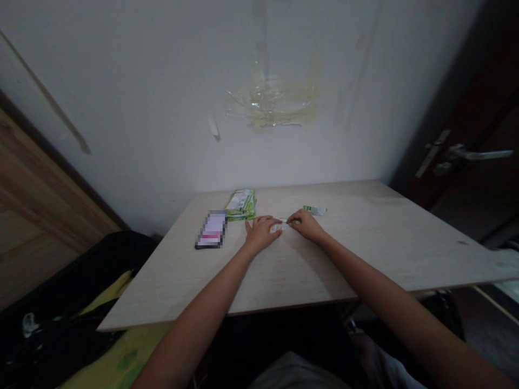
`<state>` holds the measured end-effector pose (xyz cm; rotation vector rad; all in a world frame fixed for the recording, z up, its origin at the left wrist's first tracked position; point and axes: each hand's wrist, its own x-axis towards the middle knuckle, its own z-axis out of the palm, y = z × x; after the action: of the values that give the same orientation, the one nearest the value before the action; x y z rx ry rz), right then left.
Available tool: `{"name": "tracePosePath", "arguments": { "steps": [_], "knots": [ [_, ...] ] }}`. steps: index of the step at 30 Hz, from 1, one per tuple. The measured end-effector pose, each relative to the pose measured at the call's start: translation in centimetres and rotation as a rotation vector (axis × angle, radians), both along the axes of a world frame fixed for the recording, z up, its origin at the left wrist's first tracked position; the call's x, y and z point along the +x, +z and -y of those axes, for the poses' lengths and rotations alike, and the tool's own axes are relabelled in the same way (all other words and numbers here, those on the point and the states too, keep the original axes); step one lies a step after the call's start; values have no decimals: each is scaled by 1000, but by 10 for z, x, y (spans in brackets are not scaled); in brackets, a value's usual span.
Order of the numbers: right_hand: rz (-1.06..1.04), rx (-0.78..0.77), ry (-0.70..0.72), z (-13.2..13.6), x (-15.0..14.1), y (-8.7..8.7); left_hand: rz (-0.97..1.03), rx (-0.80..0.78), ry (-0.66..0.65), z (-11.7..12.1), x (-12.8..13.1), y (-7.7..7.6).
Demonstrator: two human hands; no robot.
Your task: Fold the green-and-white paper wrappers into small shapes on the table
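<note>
A small white and yellow packet (277, 228) lies low on the table between my two hands. My left hand (260, 232) rests on the tabletop with its thumb and fingers closed around the packet's left part, so much of it is covered. From the other side, my right hand (306, 224) pinches the packet's right end between thumb and fingertips. Just beyond my right hand is a flat green and white strip (315, 210), perhaps a piece of wrapper. Behind my left hand sits a stack of green and white packets (241, 203).
A phone (211, 229) with a lit, blurred screen lies left of my hands on the pale wooden table (284, 281). The wall (170, 108) with old tape (279, 105) rises behind. A dark door (478, 178) stands at right, and a dark bag (121, 254) at left.
</note>
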<state>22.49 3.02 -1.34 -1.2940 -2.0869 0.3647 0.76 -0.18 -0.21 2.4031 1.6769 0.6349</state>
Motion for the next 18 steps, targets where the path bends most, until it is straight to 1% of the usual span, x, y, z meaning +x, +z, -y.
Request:
{"name": "tracePosePath", "arguments": {
  "steps": [2, 4, 7, 11, 14, 18],
  "knots": [
    [0, 8, -32, 1, -1, -1, -13, 9, -2, 0, 0, -1],
    [9, 31, -94, 2, -1, -2, -31, 12, -9, 0, -1, -2],
    [35, 63, -165, 3, -3, -3, -46, -12, -45, 0, -2, -2],
    [72, 68, -179, 4, -4, -3, -73, -27, -97, 2, -1, 1],
    [90, 78, -189, 5, -5, -3, -99, -12, -95, 4, 0, 4],
    [110, 105, -203, 7, -7, -3, -122, -33, -72, 5, 2, 6]
  ]
}}
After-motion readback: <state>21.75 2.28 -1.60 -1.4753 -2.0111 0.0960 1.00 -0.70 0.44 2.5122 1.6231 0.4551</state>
